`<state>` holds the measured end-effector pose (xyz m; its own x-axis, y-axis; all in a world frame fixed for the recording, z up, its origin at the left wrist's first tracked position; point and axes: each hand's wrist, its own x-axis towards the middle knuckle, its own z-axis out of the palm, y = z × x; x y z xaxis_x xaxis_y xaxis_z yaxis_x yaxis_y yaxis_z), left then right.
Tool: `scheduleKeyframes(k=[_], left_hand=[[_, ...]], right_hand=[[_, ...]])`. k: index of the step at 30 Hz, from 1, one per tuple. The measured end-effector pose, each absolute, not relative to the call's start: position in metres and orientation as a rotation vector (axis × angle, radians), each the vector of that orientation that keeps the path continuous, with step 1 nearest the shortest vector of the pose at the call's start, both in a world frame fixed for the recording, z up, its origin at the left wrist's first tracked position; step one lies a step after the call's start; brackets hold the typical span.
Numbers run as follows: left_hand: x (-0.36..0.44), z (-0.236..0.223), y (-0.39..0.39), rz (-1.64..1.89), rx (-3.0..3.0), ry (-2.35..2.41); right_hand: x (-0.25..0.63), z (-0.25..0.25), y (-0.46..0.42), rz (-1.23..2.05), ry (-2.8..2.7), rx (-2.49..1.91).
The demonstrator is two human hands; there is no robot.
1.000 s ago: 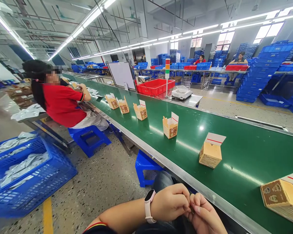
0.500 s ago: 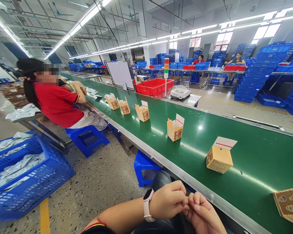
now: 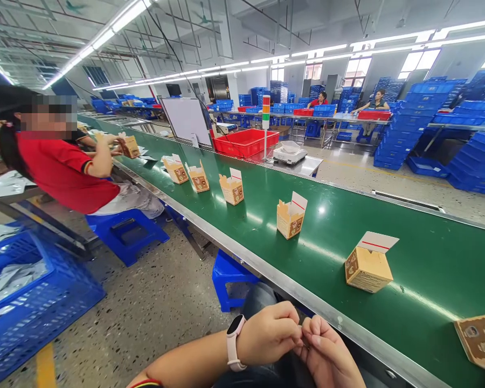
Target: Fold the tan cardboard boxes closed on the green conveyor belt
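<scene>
"So, how do the person's hands stand?"

"Left hand (image 3: 269, 334), pale watch (image 3: 235, 343) at the wrist, meets the right hand (image 3: 327, 347) beside the metal rail (image 3: 291, 288). Fingers curled, tips together; both apart from the cartons."

"Grip clamped on anything?"

"Cannot tell. Fingertips overlap, gap hidden."

"And the nearest carton?"

"Nearest carton (image 3: 368, 272) sits on the green belt (image 3: 436, 258), beyond the hands and to their right. Top covered, pale flap with a red line standing up. Another carton (image 3: 480, 339) is cut off by the right border of the view."

"Farther along?"

"Four open-topped cartons (image 3: 291, 220), spaced in a row toward a co-worker (image 3: 64, 170) in a red shirt. Co-worker sits on a blue stool (image 3: 129, 231), holding up a brown-sided carton (image 3: 131, 146)."

"Far side?"

"Red tray (image 3: 234, 148), scale (image 3: 290, 155) just beside it."
</scene>
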<state>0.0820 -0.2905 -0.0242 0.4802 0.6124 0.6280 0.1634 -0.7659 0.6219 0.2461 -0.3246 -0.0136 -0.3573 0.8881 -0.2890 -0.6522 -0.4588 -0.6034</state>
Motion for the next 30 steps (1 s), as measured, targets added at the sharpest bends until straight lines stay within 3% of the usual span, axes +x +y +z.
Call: scheduleKeyframes(k=[17,30], left_hand=[[0.081,-0.028,-0.291,1.198,2.227,0.637],[0.064,-0.019,-0.250,1.555,2.147,0.847]], right_hand=[[0.248,-0.015,-0.324,1.965,-0.500,-0.750],[0.269,-0.007,-0.301,1.426,-0.563,-0.912]])
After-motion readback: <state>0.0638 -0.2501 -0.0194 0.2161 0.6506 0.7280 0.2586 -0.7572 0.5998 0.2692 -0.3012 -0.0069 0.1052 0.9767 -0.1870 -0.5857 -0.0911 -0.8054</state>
